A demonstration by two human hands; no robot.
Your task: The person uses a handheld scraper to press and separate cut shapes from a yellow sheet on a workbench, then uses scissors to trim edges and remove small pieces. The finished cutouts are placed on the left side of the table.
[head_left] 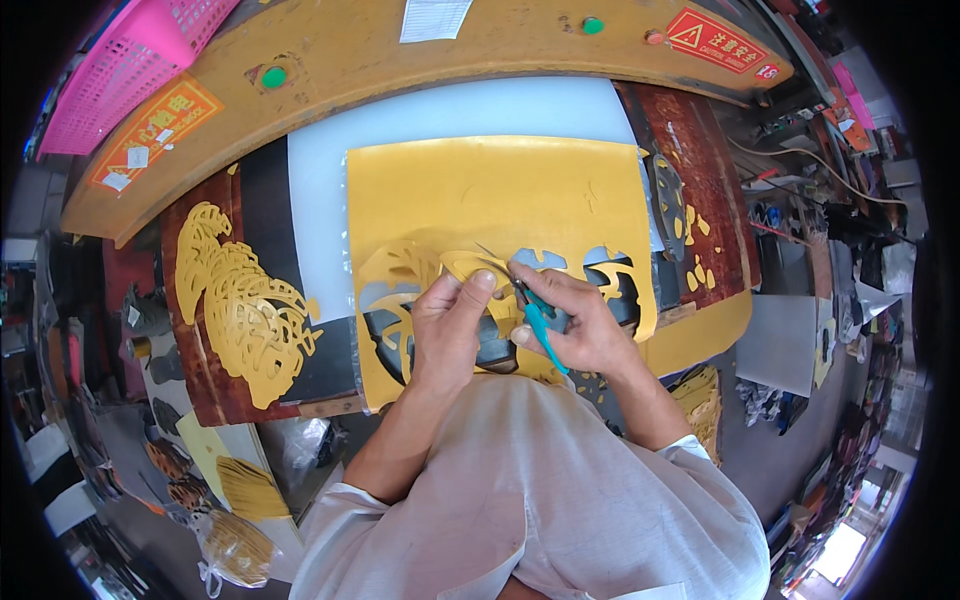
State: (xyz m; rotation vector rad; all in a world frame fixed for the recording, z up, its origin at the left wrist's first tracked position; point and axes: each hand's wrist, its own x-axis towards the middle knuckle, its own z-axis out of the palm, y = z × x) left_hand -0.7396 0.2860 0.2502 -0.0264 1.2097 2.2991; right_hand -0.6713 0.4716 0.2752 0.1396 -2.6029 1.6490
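Note:
My left hand (445, 325) pinches a small yellow cut-out piece (462, 262) between thumb and fingers, just above the front of a large yellow sheet (500, 190). Teal-handled scissors (540, 328) are gripped in my right hand (585, 322). Their blades point up and left, close to the yellow piece; whether they touch it I cannot tell. Curved openings run along the sheet's near edge, with dark material showing through. Both hands partly cover this area.
A pile of yellow openwork pieces (250, 325) lies at the left. On the right are a dark perforated plate (667, 200) and yellow scraps (700, 272). An orange machine beam (350, 55) with green buttons spans the back; a pink basket (125, 85) stands at the far left.

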